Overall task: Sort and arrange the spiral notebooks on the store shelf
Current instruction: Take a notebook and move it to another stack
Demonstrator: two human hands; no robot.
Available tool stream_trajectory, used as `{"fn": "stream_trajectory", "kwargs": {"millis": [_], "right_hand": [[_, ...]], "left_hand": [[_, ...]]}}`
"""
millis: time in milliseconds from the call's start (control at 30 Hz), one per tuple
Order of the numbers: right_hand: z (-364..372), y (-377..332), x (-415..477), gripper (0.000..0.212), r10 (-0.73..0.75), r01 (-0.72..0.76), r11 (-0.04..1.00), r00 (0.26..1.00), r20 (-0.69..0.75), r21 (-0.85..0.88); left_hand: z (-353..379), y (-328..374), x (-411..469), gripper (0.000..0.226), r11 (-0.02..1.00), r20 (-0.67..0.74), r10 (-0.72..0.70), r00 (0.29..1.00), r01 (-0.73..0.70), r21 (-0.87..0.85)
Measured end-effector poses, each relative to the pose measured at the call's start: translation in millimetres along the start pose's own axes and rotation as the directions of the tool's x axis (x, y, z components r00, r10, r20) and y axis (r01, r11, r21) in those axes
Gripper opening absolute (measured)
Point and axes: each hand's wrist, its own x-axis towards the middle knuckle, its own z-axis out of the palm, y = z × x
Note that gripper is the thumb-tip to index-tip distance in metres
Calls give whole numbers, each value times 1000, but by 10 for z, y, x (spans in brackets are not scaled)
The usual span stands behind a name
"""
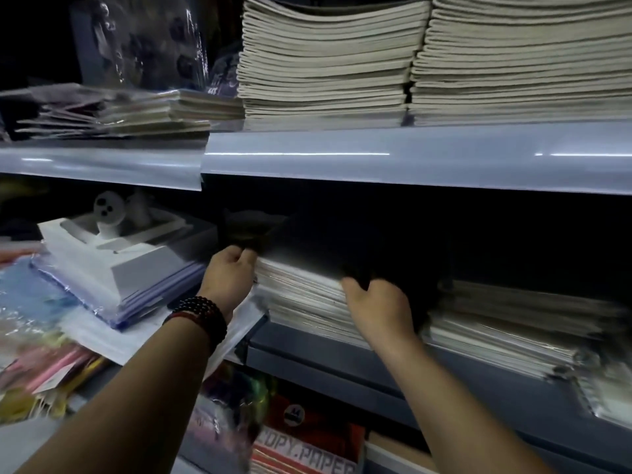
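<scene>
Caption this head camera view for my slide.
Left hand and right hand grip a dark notebook atop the middle-shelf stack.

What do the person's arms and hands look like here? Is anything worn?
No sleeves are in view and neither hand is gloved. The left hand has several dark beaded bracelets at its wrist, with a red strand among them. The right hand and its wrist show no watch or jewellery, though its fingertips are hidden in shadow.
</scene>
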Motion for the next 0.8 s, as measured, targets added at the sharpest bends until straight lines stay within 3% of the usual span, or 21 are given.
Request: {"fn": "stream_trajectory", "kwargs": {"millis": [133,233,400,667,800], "right_hand": [[18,-21,22,53,-28,31,996,999,36,-79],[-21,-24,9,52,-15,16,1000,999,38,-18],[-60,58,-37,54,-34,34,998,999,11,49],[-37,21,-57,45,17,-22,988,999,35,156],[-12,30,-68,46,16,-20,983,1000,26,184]], "left_hand": [[-8,31,33,20,997,20,-64,998,65,-38],[-33,50,42,28,999,-19,-35,999,35,-12],[-24,33,9,26,996,50,-56,997,59,-65],[-16,-32,-39,59,999,158,-16,987,22,-36],[-19,-46,-19,46,997,194,-14,981,28,-69]]}}
